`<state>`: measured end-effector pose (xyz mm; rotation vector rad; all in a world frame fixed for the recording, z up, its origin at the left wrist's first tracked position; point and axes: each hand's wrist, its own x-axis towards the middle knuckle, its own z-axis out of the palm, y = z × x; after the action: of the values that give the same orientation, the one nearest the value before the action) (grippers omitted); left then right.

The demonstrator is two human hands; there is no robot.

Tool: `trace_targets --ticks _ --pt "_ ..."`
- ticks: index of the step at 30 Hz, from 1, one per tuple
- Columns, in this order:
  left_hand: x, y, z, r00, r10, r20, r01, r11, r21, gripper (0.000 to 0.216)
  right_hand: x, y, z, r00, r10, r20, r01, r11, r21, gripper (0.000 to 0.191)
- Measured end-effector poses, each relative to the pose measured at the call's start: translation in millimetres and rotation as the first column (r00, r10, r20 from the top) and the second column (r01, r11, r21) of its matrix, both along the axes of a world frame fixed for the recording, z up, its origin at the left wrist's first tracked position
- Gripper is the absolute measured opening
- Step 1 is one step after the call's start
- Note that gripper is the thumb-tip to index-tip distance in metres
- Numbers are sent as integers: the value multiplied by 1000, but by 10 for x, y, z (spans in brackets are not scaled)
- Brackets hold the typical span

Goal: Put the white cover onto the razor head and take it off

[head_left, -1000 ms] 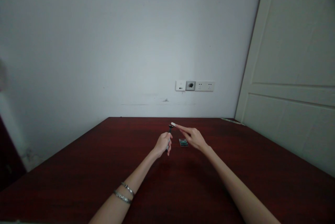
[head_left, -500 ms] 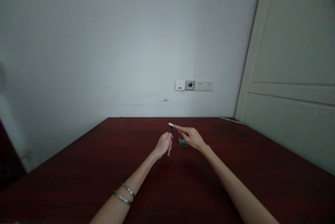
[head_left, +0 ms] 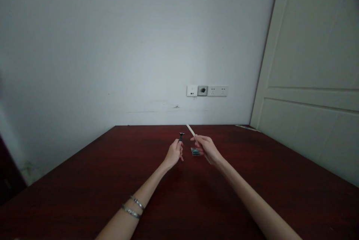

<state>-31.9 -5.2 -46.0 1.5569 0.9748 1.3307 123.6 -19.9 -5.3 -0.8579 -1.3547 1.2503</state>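
My left hand is closed around the handle of a small dark razor. Its T-shaped head points up above my fingers. To the right, my right hand grips a slim white stick, tilted with its far end up and to the left, apart from the razor head. Whether that stick has bristles is too small to tell. Just beside my right fingers, a small clear case with greenish contents lies on the table, partly covered by the hand.
The dark red wooden table reaches back to a pale wall with a row of sockets. A panelled white door stands along the right side. A flat strip lies at the back right edge.
The white stick's end has come off the razor head and swung up and right, so more of its length shows. My left hand has shifted slightly left and up with the razor.
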Motion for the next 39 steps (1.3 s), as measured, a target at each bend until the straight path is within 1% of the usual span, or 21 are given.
trace_targets --ticks 2,4,6,8,12,14,17,20,22,24,27,29,31,33,36,39 --pt "13 -9 0 1000 10 -11 -10 1000 18 24 -70 -95 -2 990 99 -104 -111 986 -120 36" --pt "25 -20 2 1000 12 -28 -11 999 32 23 -111 -175 2 973 145 -179 -176 969 -171 35" --pt "32 -31 6 999 5 -41 -3 999 46 23 -140 -232 3 961 163 -223 -208 958 -195 35" --pt "32 -35 5 999 10 -47 -7 998 65 23 -173 -280 -22 957 165 -241 -220 950 -222 35" --pt "26 -19 -14 996 72 -61 -65 992 109 27 -270 -399 -130 963 111 -247 -180 943 -278 39" --pt "29 -15 -25 995 83 -60 -75 990 116 28 -317 -446 -140 959 96 -266 -171 946 -275 41" --pt "48 -28 -29 997 47 -68 -39 993 115 29 -367 -457 -81 944 81 -321 -158 962 -222 43" --pt "67 -46 -14 997 27 -74 -17 992 124 30 -416 -448 -59 943 41 -331 -116 971 -211 45" --pt "72 -48 3 996 55 -74 -45 990 135 30 -451 -465 -94 947 31 -321 -111 966 -232 46" --pt "72 -48 20 994 83 -69 -74 988 135 31 -477 -488 -129 944 51 -326 -135 961 -240 46" --pt "74 -57 37 993 84 -84 -72 987 141 30 -489 -489 -125 931 68 -359 -153 965 -214 46" --pt "76 -65 42 989 96 -111 -76 982 173 29 -488 -471 -114 925 64 -375 -147 969 -198 45" --pt "77 -68 44 984 125 -126 -98 975 198 28 -487 -460 -132 930 71 -362 -153 967 -203 45" --pt "76 -66 47 983 138 -123 -114 976 185 28 -487 -463 -173 939 98 -330 -175 961 -213 44" --pt "75 -68 51 986 114 -120 -95 984 150 29 -478 -463 -207 943 108 -316 -176 965 -195 45" --pt "74 -73 47 989 77 -130 -56 986 157 30 -469 -457 -179 944 69 -322 -134 974 -185 45"
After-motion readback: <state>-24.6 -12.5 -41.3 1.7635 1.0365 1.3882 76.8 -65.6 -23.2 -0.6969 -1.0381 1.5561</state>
